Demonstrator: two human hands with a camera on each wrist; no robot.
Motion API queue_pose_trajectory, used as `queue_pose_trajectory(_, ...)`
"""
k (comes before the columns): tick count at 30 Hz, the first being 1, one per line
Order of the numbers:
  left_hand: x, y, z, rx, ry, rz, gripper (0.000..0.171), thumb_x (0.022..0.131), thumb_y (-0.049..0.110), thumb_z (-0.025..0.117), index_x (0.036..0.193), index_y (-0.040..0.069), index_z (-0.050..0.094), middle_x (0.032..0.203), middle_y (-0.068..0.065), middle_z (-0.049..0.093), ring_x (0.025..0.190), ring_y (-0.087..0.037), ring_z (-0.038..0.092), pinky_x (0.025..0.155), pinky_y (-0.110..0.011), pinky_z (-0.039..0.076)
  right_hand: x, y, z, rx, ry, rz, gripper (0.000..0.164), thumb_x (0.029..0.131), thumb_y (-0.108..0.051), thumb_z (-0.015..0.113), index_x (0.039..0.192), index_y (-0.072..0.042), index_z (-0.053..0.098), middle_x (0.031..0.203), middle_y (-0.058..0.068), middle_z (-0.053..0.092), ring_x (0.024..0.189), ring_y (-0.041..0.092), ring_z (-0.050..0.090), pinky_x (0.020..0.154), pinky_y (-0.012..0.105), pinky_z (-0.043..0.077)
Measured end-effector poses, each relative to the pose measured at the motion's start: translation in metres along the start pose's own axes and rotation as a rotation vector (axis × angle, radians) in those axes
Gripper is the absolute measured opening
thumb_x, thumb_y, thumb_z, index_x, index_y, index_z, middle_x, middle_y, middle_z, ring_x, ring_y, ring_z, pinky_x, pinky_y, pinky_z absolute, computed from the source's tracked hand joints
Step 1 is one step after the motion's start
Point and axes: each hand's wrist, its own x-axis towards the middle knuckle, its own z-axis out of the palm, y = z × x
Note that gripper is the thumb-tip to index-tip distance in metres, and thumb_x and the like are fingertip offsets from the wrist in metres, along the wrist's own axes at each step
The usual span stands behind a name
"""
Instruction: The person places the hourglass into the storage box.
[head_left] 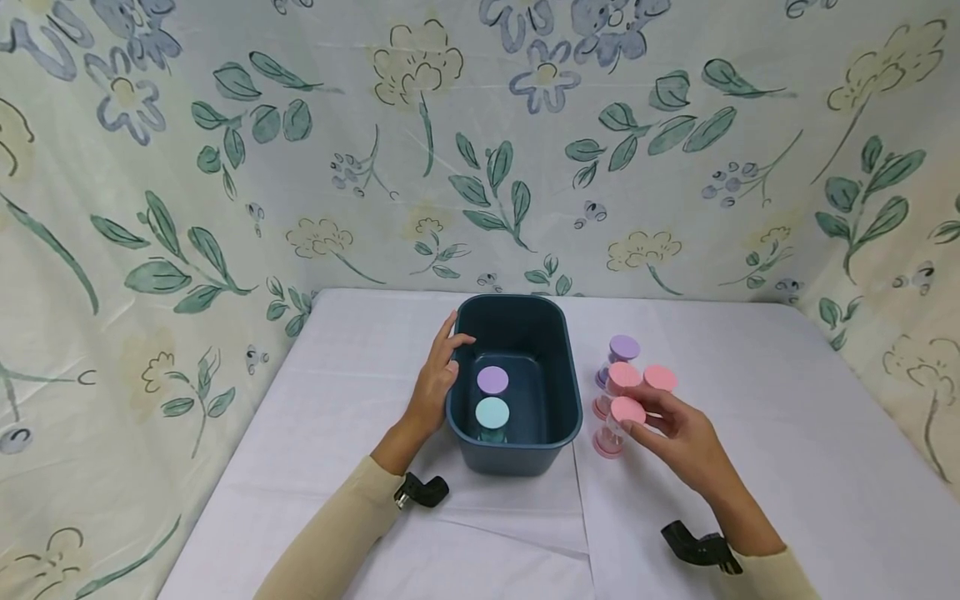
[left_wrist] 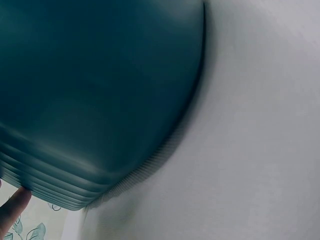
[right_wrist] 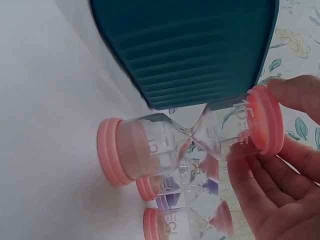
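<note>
My right hand (head_left: pixel 686 442) pinches the pink top cap of an hourglass (right_wrist: pixel 190 137) between thumb and fingers. Its glass body narrows at the middle, and a pink base sits at the other end. Close beside it stand a purple-capped hourglass (head_left: pixel 624 347) and two more pink-capped ones, the nearer pink hourglass (head_left: pixel 623 378) and the pink hourglass to its right (head_left: pixel 660 378). My left hand (head_left: pixel 433 383) holds the left rim of a dark blue bin (head_left: pixel 517 458), a finger bent over the edge. In the left wrist view, a fingertip (left_wrist: pixel 21 197) touches the bin's ribbed outer wall.
Inside the bin stand a purple-capped hourglass (head_left: pixel 492 381) and a teal-capped hourglass (head_left: pixel 492 414). A white cloth (head_left: pixel 337 358) covers the table. Behind hangs a floral curtain (head_left: pixel 420 208), which continues along both sides.
</note>
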Motion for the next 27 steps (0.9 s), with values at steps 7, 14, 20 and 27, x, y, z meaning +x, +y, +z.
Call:
queue_pose_trajectory(7,0.0005,0.0017,0.0001,0.008,-0.006,0.004,0.044,0.093,0.014,0.031,0.128,-0.007,0.048,0.156,-0.028,0.015,0.143,-0.045,0.015,0.109,-0.066,0.012,-0.0033,0.0012,0.0012,-0.013,-0.03,0.03,0.052,0.085,-0.025,0.073,0.132,-0.01,0.056,0.126,0.009,0.059,0.102,-0.006,0.053,0.083,0.013,0.047)
queue_pose_trajectory(14,-0.0002,0.0015,-0.0002,0.012,-0.003,-0.001,0.043,0.092,0.011,0.031,0.128,-0.006,0.048,0.156,-0.028,0.015,0.143,-0.045,0.015,0.109,-0.067,0.013,-0.004,-0.0001,0.0013,-0.029,-0.058,0.032,0.051,0.086,-0.027,0.073,0.131,-0.011,0.056,0.126,0.007,0.059,0.102,-0.006,0.053,0.082,0.013,0.048)
queue_pose_trajectory(20,-0.0003,-0.0011,-0.0002,-0.004,-0.003,-0.011,0.044,0.096,0.021,0.031,0.128,-0.004,0.048,0.156,-0.027,0.014,0.144,-0.043,0.013,0.109,-0.067,0.011,-0.0044,0.0006,0.0017,0.002,-0.085,0.051,0.052,0.087,-0.026,0.072,0.133,-0.011,0.054,0.128,0.007,0.058,0.104,-0.003,0.054,0.082,0.014,0.048)
queue_pose_trajectory(27,-0.0013,-0.0023,-0.0004,-0.001,-0.002,-0.009,0.046,0.098,0.026,0.031,0.129,-0.004,0.048,0.157,-0.027,0.013,0.144,-0.042,0.013,0.109,-0.067,0.012,-0.0053,0.0021,0.0031,0.025,-0.087,0.078,0.052,0.087,-0.028,0.071,0.133,-0.01,0.054,0.129,0.009,0.057,0.104,-0.006,0.052,0.081,0.014,0.048)
